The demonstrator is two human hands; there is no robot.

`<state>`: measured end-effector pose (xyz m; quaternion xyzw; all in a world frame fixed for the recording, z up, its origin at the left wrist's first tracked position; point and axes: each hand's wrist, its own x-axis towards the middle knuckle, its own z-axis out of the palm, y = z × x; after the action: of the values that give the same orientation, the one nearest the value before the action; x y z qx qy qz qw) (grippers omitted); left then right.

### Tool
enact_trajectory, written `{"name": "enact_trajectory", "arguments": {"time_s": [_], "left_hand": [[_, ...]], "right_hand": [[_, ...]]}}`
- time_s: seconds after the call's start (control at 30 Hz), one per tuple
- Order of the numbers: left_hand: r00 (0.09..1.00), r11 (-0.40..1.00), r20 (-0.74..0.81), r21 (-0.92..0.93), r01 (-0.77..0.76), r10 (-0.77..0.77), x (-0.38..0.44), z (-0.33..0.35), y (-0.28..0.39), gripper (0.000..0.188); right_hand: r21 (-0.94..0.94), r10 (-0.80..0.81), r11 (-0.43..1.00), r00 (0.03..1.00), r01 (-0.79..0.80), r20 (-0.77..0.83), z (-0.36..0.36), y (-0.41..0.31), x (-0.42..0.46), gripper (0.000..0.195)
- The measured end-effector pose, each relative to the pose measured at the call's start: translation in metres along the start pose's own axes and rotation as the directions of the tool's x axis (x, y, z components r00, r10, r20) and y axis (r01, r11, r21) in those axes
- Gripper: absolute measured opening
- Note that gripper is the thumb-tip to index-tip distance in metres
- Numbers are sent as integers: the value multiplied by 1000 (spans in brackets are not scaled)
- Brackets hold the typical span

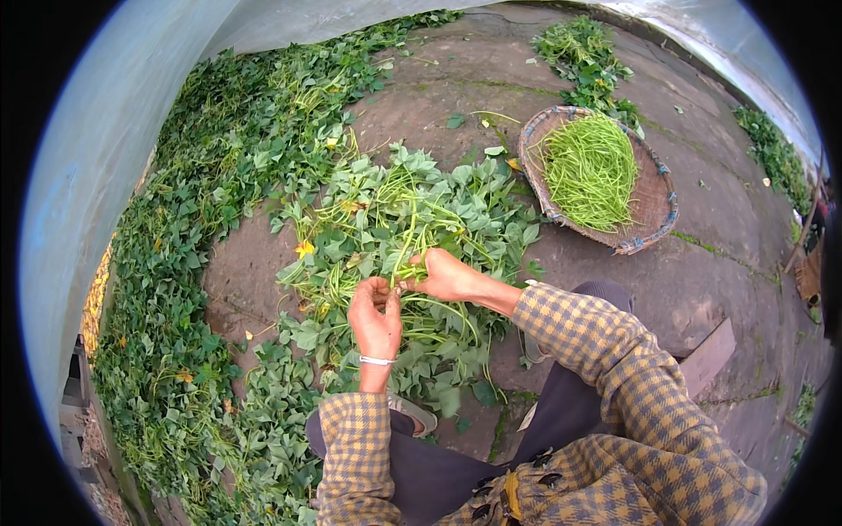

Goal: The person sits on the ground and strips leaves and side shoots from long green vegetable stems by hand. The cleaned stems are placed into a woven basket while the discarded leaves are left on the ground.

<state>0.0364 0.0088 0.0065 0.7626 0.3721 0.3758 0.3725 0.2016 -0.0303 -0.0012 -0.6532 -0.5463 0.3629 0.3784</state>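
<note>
My left hand (pixel 376 317), with a white band at the wrist, pinches the end of a green leafy-vine stem (pixel 411 230). Close beside it, my right hand (pixel 447 276) grips a small bunch of short green stem pieces (pixel 412 270), its fingertips meeting those of the left. Under both hands lies a loose heap of cut vines (pixel 460 197) with broad leaves, which look like sweet potato vines. The fingers partly hide where the stem is held.
A round woven basket (pixel 648 204) holding a pile of thin green stems (pixel 589 174) sits at the upper right. More vines (pixel 177 263) cover the stone floor (pixel 710 283) along the left. Translucent sheeting (pixel 99 184) hangs at the left and top. A flat board (pixel 709 355) lies beside my right knee.
</note>
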Motion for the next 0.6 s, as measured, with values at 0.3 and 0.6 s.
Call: {"name": "enact_trajectory", "arguments": {"time_s": [0.3,0.6], "left_hand": [[989,948,-101,310,-71,108,2,7,1,9],[974,930,112,-293,220,-194,-4,2,-21,7]], "right_hand": [[-121,-103,989,986,88,-130,11,-7,-2,34],[424,-45,906,995,1,93,21,20,3,17]]}}
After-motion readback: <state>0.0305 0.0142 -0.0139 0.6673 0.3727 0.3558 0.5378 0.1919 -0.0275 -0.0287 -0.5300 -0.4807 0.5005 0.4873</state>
